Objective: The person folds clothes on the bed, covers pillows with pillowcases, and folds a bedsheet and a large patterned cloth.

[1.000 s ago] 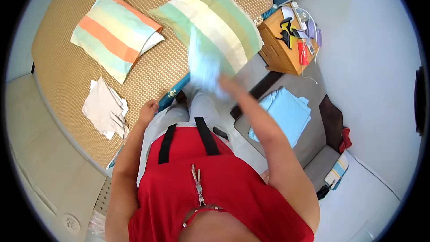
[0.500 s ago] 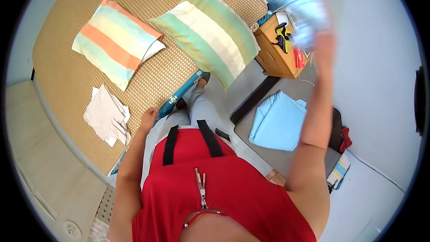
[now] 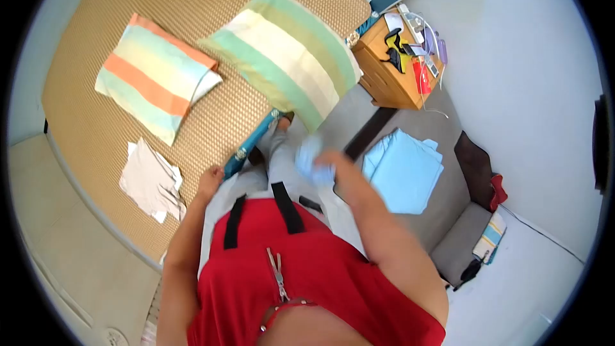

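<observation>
Cloth (image 3: 309,159), pale blue and blurred, hangs bunched at the fingers of my right hand (image 3: 331,161), mostly on the left side of them in my view. I have those fingers closed on its near part, with the rest spilling out beyond the fingertips; the blur keeps me from telling where each finger sits. From up here I see it in front of the grey trouser legs, between the bed edge and the grey seat (image 3: 442,125).

My left hand (image 3: 210,181) is beside the teal edge (image 3: 234,165) of the bed, well apart from the cloth. Its fingers look loosely bent, but I cannot tell whether they grip or touch anything.

On the woven bed mat (image 3: 211,0) I have a green-striped pillow (image 3: 288,51), one corner reaching past the bed edge, an orange-striped pillow (image 3: 157,77) to its left, and a crumpled beige garment (image 3: 150,176) nearer the left hand. To the right, a folded light-blue fabric (image 3: 405,170) lies on the grey seat. Above it in my view stands a wooden nightstand (image 3: 376,80), bearing a black-and-yellow item (image 3: 396,52), a red packet (image 3: 421,77) and white cables.
</observation>
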A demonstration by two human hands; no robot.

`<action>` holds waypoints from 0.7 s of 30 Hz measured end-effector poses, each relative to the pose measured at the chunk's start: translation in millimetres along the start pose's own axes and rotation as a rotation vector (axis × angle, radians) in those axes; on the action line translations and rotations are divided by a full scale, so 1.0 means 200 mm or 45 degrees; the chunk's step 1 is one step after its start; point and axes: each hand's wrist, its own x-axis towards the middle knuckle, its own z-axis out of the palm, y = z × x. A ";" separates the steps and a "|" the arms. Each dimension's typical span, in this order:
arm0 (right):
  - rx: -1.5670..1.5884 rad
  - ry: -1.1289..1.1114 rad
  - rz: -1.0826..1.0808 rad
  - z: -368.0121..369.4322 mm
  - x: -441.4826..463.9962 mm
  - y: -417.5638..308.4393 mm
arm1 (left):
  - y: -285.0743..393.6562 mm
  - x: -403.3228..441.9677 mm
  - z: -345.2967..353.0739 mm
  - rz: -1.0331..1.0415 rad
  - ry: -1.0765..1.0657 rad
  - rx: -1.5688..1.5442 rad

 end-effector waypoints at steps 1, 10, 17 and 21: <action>0.064 -0.210 -0.103 0.23 -0.07 -0.08 | 0.01 0.00 0.00 0.030 0.009 -0.030; 0.196 -0.263 -0.371 -0.47 -0.33 -0.11 | 0.11 0.16 0.03 0.142 -0.116 0.056; 1.010 2.061 -0.494 -2.07 -1.24 -0.37 | 0.14 0.16 0.11 0.155 -0.090 0.000; 1.137 2.943 -1.061 -2.55 -1.49 -0.52 | 0.12 0.09 0.07 0.115 0.005 -0.045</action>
